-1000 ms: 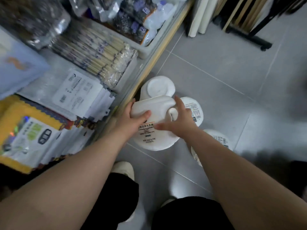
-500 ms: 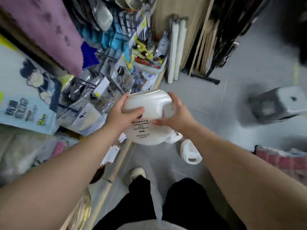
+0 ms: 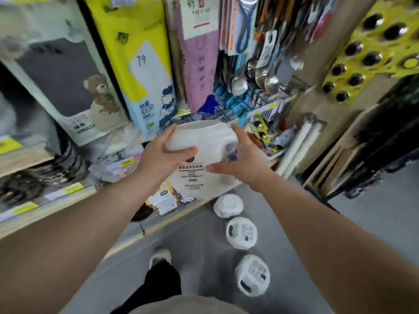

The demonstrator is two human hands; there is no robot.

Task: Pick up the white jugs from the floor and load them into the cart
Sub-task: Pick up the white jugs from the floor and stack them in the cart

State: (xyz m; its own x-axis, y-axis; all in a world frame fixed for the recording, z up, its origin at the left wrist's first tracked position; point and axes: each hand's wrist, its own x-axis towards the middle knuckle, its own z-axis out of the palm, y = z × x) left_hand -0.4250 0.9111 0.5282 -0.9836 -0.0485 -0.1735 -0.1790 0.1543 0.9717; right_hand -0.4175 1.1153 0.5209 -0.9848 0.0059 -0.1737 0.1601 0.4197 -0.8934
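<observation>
I hold a white jug (image 3: 199,141) with a printed label in front of me at about waist height, turned on its side. My left hand (image 3: 165,155) grips its left side, thumb across the front. My right hand (image 3: 242,159) grips the right side by the handle. Three more white jugs stand on the grey floor below: one (image 3: 227,205) near the shelf base, one (image 3: 241,232) behind it, one (image 3: 252,275) closest to my feet. No cart is in view.
Store shelving (image 3: 68,196) full of packaged goods runs along the left. Hanging utensils (image 3: 260,71) and a wooden post (image 3: 317,109) stand ahead. Dark racks (image 3: 374,143) line the right. My shoe (image 3: 159,257) is on the grey floor.
I lifted the jug off the floor and straightened up, so it rose from floor level to waist height. The view swung up from the floor to the shelves.
</observation>
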